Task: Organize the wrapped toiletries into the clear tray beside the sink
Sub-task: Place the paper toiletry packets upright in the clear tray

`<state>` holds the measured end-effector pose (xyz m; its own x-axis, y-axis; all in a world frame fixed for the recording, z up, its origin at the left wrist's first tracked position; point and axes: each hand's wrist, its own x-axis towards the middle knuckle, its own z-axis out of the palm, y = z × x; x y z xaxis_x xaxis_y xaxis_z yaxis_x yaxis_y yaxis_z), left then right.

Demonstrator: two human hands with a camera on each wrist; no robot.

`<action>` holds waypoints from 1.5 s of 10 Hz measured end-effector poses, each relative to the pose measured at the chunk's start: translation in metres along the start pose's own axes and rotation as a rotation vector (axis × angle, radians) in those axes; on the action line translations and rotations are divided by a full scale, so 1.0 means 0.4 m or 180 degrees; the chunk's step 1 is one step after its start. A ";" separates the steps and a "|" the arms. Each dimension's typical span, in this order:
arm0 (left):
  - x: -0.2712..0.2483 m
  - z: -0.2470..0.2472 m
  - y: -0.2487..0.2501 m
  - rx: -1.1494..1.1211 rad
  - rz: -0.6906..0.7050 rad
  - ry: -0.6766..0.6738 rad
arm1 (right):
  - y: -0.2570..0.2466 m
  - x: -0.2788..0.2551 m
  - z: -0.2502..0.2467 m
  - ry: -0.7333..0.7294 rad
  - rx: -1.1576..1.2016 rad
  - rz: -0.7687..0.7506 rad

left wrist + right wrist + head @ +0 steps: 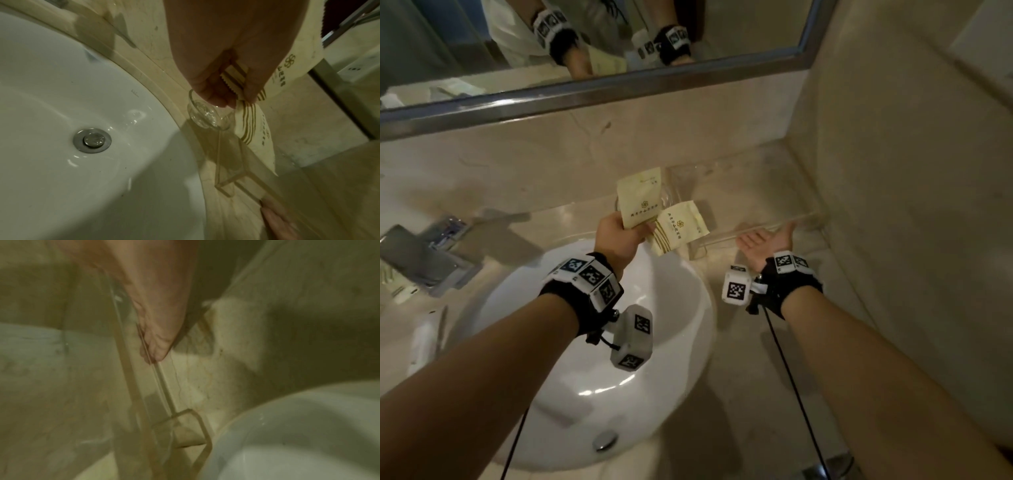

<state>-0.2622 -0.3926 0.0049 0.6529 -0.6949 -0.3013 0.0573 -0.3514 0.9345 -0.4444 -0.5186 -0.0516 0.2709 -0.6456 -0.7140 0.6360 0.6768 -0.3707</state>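
My left hand point(635, 229) pinches two cream wrapped toiletry packets by their lower ends above the sink's back rim. One packet point(641, 197) stands upright, and the striped packet point(681, 229) fans out to the right over the clear tray point(804, 219). In the left wrist view the fingers point(218, 97) and thumb clamp the striped packet point(257, 134) above the tray point(228, 164). My right hand point(760, 240) lies with straight fingers against the tray's near wall. The right wrist view shows its fingertips point(154, 352) on the tray's rim point(164, 391). No packets are visible inside the tray.
A small round glass dish point(205, 116) sits at the tray's left end. The white sink basin point(654, 342) with its drain point(604, 440) lies below my arms, and the chrome faucet point(431, 253) is at the left. The mirror point(619, 44) and a marble wall point(911, 171) close the corner.
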 end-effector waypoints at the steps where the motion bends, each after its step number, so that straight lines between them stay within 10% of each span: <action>1: 0.016 0.009 -0.004 0.0062 0.0009 -0.0036 | 0.006 0.010 -0.010 -0.0057 0.0174 -0.0028; 6: 0.004 0.066 0.018 0.0241 0.0169 -0.0224 | 0.021 -0.035 -0.050 -0.0100 -0.0025 -0.0023; 15: -0.084 0.058 0.071 0.0293 0.0399 -0.0182 | -0.005 -0.101 -0.203 0.0742 -0.2640 -0.0037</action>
<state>-0.3002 -0.3937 0.0373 0.6063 -0.7707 -0.1962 -0.0932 -0.3139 0.9449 -0.5153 -0.4653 -0.0700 0.0545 -0.6265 -0.7775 -0.1201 0.7689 -0.6280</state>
